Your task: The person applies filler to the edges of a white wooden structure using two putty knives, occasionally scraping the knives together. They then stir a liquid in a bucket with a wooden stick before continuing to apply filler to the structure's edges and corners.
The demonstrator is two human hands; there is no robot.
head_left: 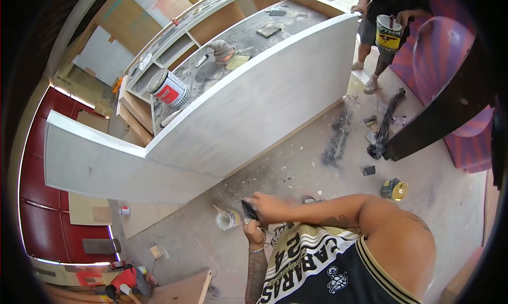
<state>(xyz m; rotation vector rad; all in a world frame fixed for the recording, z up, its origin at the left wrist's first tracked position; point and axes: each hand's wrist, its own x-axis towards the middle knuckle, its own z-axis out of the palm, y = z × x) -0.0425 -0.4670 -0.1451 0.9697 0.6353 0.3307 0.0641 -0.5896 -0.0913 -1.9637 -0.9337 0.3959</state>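
Head view, single frame.

Jersey (317, 261) at 6 o'clock, closest to the lens. Both arms are drawn in front of the chest, low over the floor (296, 166).

Right hand (267, 206), just below centre: fingers closed on a dark flat tool (248, 209), pinched at its upper end. Exact kind of tool is too small to tell.

Left hand (254, 232), with a bracelet at the wrist, is curled directly under the tool and touching it. Whether it grips or only steadies, cannot tell. Hands are together, probably so one braces what the other works.

Small cup (227, 218) with a stick in it stands on the floor just beside the hands at 9 o'clock, likely kept within reach.

White counter panel (254, 103) spans 10 to 1 o'clock. A red-label can (168, 88) stands on its dusty top, off the floor.

Co-worker (389, 7) at 1 o'clock holds a yellow can (389, 33) against the body.

Dark rags (386, 124) and a small tin (394, 188) lie on the floor at 3 o'clock, well apart from the hands.
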